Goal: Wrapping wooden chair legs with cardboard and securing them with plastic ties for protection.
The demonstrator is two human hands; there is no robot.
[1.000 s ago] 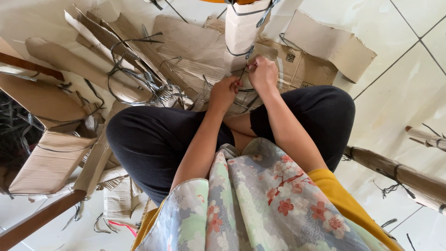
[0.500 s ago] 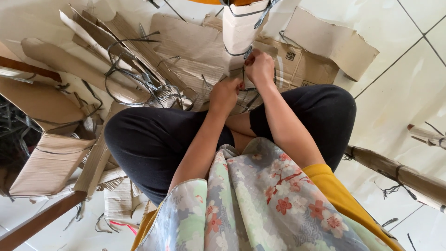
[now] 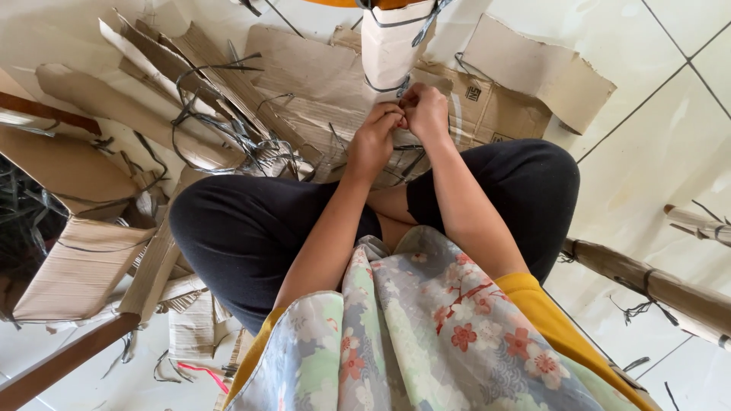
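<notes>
Bright, even daylight; no lamp visible. Strongest light lands on the pale floor tiles (image 3: 655,160) right of the hands, washed close to white with soft sheen, grout lines still readable. Shadows soft and short: a faint dark pool under the left hand (image 3: 373,141) and right hand (image 3: 425,113), deeper shade between the legs below them. Far left of the hands a dim pocket inside the cardboard pile (image 3: 30,221) loses detail to black. Hands sharp, no motion smear. Flowered cloth (image 3: 426,327) nearest the lens slightly soft. Wide-angle bend: straight edges curve toward the frame borders.
</notes>
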